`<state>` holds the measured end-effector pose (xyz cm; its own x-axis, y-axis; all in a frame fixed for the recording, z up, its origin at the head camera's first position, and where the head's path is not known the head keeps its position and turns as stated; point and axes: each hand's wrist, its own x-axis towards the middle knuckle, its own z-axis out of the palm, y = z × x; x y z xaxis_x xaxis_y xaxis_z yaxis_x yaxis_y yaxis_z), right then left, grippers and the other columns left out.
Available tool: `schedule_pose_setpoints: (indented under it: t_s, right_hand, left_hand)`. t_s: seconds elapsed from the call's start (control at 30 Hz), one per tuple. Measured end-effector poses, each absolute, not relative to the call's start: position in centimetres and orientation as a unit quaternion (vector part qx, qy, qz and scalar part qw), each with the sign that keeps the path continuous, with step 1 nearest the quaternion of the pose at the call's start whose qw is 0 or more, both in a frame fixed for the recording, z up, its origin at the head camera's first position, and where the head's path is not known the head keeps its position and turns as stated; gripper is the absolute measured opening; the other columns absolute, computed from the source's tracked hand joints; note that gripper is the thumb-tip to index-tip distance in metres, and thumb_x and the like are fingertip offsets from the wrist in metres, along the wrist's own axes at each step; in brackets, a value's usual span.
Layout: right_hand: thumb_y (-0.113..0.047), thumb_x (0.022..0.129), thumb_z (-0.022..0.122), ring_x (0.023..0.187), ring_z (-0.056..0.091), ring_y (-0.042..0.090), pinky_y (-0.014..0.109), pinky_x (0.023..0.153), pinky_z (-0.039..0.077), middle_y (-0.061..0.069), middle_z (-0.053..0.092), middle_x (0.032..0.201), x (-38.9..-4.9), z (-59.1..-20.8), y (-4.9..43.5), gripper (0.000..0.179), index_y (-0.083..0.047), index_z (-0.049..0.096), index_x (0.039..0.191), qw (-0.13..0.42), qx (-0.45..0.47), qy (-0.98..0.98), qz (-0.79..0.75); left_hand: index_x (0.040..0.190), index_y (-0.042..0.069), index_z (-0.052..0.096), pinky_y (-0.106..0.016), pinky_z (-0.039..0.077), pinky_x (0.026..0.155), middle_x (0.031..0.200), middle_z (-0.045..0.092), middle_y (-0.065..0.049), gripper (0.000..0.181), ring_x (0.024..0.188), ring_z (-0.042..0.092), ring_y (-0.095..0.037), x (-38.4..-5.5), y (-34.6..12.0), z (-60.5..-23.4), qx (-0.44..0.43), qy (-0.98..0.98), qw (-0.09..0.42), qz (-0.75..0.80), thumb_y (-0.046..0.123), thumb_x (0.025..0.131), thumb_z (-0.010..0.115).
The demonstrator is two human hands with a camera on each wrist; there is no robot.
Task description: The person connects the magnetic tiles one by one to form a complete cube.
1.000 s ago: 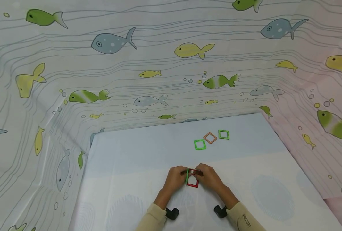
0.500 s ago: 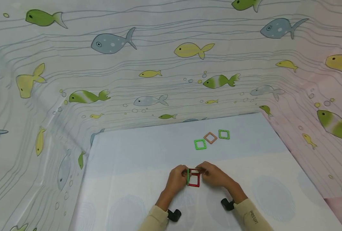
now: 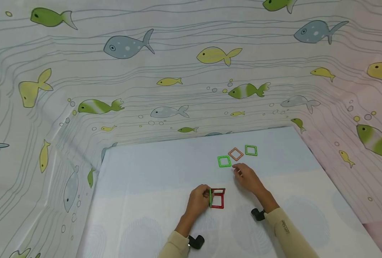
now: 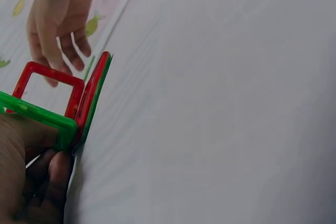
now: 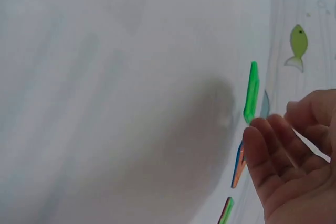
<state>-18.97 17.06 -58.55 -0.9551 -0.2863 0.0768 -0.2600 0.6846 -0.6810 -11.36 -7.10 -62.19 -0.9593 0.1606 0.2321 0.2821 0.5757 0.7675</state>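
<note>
A fish-printed sheet [image 3: 178, 21] walls in the table [image 3: 145, 168] at the far, left and right sides. At the near middle, the left hand [image 3: 198, 197] pinches an upright green frame [image 3: 210, 200], probably to steady it against the flat red frame [image 3: 217, 207] beside it; a second red frame [image 3: 218, 189] stands along the far edge, seemingly bracing that corner. Farther right, the right hand [image 3: 247, 178] is released, fingers loosely bent, just beside a bright green frame [image 3: 225, 166]; contact cannot be told. An orange frame [image 3: 240, 157] lies cornerwise between it and a darker green frame [image 3: 251, 155], likely leaving fingers little room on that side.
</note>
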Motion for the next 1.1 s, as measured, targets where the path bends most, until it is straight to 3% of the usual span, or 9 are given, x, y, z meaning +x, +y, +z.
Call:
schedule_pose_setpoints:
  t_s: [0.3,0.4,0.67,0.9,1.1]
  right_hand:
    - [0.0,0.091,0.068,0.099,0.066,0.03,0.043,0.083,0.058,0.019,0.061,0.116,-23.1,-57.8,16.4,0.037,0.005,0.061,0.127,0.013,-0.186,0.937,-0.296]
    - [-0.001,0.089,0.071,0.108,0.064,0.032,0.044,0.09,0.056,0.019,0.061,0.123,-24.0,-57.7,16.2,0.042,0.003,0.061,0.129,0.017,-0.208,0.941,-0.267]
    - [-0.007,0.09,0.073,0.125,0.054,0.032,0.05,0.113,0.037,0.016,0.064,0.131,-25.7,-57.7,15.5,0.048,0.0,0.059,0.135,0.049,-0.236,0.946,-0.215]
    - [-0.015,0.088,0.077,0.123,0.05,0.033,0.051,0.104,0.043,0.015,0.064,0.133,-25.9,-58.0,15.2,0.052,-0.006,0.06,0.136,0.071,-0.223,0.954,-0.187]
    - [-0.023,0.085,0.081,0.119,0.05,0.034,0.049,0.1,0.047,0.015,0.06,0.124,-25.6,-58.4,15.2,0.055,0.0,0.061,0.131,0.038,-0.233,0.956,-0.177]
  left_hand:
    - [0.089,0.011,0.071,-0.015,0.052,0.063,0.08,0.065,0.002,0.007,0.072,0.062,-0.005,-11.4,-7.0,-62.7,-0.129,-0.885,0.085,-0.44,0.01,0.086,0.077]
    - [0.09,0.012,0.07,-0.015,0.052,0.064,0.081,0.065,0.002,0.007,0.073,0.062,-0.005,-11.4,-7.0,-62.8,-0.126,-0.885,0.081,-0.44,0.01,0.087,0.077]
    - [0.089,0.013,0.069,-0.015,0.051,0.062,0.08,0.064,0.003,0.01,0.072,0.061,-0.005,-11.1,-6.7,-62.9,-0.124,-0.889,0.099,-0.429,0.008,0.085,0.076]
    - [0.086,0.014,0.067,-0.014,0.046,0.06,0.077,0.059,0.005,0.013,0.07,0.053,-0.003,-11.0,-6.4,-62.9,-0.121,-0.894,0.111,-0.417,0.005,0.083,0.076]
    - [0.084,0.014,0.065,-0.014,0.045,0.059,0.075,0.057,0.005,0.015,0.068,0.052,-0.003,-11.1,-6.4,-62.8,-0.119,-0.896,0.124,-0.409,0.005,0.081,0.077]
